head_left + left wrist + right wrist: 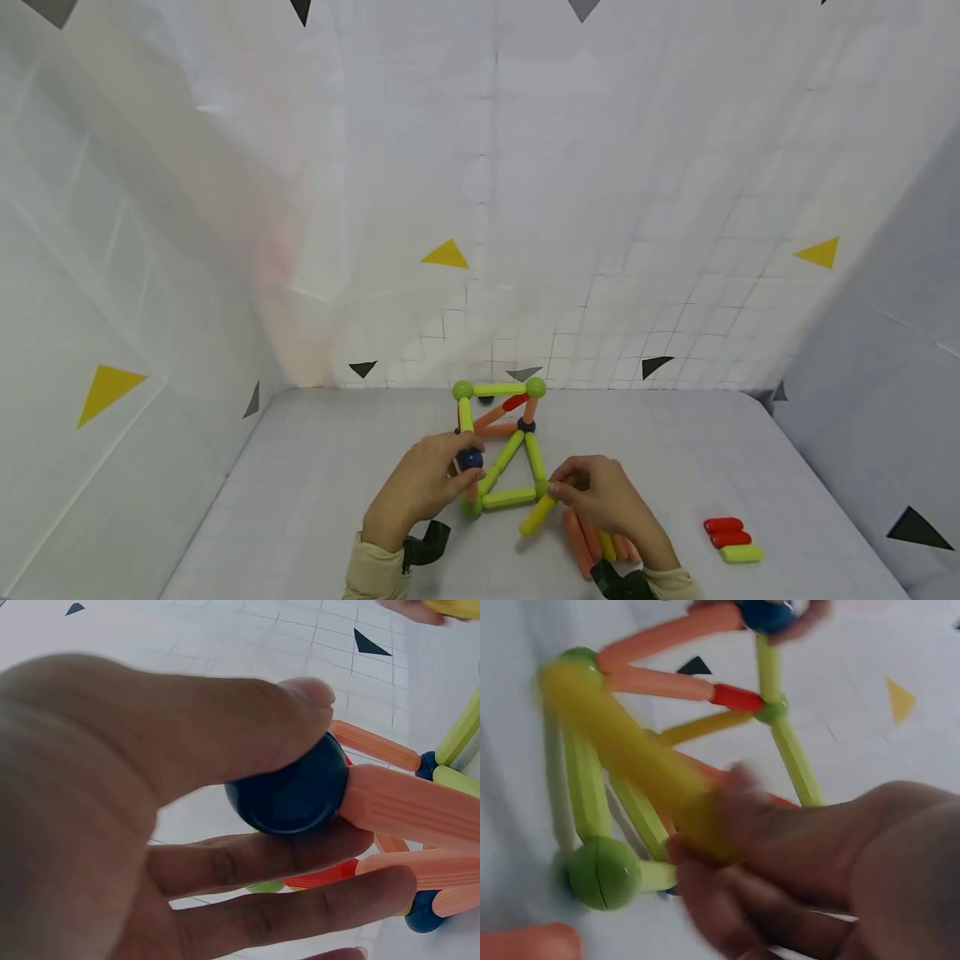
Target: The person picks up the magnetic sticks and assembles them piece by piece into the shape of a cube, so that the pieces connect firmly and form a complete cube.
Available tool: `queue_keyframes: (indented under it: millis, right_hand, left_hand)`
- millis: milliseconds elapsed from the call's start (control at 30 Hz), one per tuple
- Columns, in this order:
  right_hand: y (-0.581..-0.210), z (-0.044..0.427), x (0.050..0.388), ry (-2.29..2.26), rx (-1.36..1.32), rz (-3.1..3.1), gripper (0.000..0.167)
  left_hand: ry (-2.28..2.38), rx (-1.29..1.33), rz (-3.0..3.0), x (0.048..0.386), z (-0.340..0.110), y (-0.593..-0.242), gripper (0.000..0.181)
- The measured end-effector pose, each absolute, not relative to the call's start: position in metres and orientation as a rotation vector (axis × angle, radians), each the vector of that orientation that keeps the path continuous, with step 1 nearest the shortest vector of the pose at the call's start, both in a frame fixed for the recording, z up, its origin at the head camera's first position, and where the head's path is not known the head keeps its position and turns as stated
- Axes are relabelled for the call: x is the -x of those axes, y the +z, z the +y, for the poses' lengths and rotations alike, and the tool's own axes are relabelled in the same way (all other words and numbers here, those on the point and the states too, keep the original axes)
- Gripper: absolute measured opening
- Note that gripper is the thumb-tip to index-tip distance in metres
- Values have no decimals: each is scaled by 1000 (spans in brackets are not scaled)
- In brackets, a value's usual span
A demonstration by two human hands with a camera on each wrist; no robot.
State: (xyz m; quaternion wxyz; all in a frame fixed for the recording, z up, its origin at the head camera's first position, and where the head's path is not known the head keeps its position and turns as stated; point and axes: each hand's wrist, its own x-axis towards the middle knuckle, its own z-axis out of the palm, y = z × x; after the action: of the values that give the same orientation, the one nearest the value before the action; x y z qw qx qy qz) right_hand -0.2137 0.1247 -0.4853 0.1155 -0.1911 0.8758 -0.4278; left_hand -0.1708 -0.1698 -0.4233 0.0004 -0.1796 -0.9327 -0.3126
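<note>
My left hand point(429, 482) holds a dark blue ball point(292, 793) between thumb and fingers, at the near left of a frame of rods and balls. An orange rod point(412, 806) runs from that ball. Lime-green rods point(510, 498), green balls point(536, 387) and red pieces point(736, 697) make up other parts of the frame. To the right of it, my right hand point(606, 498) pinches a yellow rod point(537, 517) by one end. The rod's free end points toward the near left. In the right wrist view this yellow rod is blurred and covers part of the frame.
Loose orange rods point(577, 543) and a yellow one point(607, 546) lie beneath and beside my right hand. Farther right, two red rods point(723, 525) and a lime-green rod point(741, 554) lie in a row. White walls point(600, 208) with triangle markers enclose the white table point(300, 500).
</note>
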Motion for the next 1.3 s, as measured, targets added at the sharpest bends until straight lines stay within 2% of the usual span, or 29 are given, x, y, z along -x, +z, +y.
queue_keyframes:
  millis: [233,433,833,1133,1300]
  right_hand:
    - [-486,120,219,-1727,253,2578,18]
    - [-487,99,214,-2012,187,2456,18]
    - [-491,69,208,-2084,176,2372,22]
    - [-486,71,208,-2033,191,2321,25]
    - [-486,85,220,-1979,192,2372,26]
  left_hand:
    - [-992,587,-2905,169,-171,-425,26]
    - [-1006,604,-2879,171,-172,-427,25]
    - [-1015,590,-2892,172,-174,-428,24]
    - [-1034,504,-3011,175,-171,-434,27]
    - [-1144,500,-3020,176,-171,-435,25]
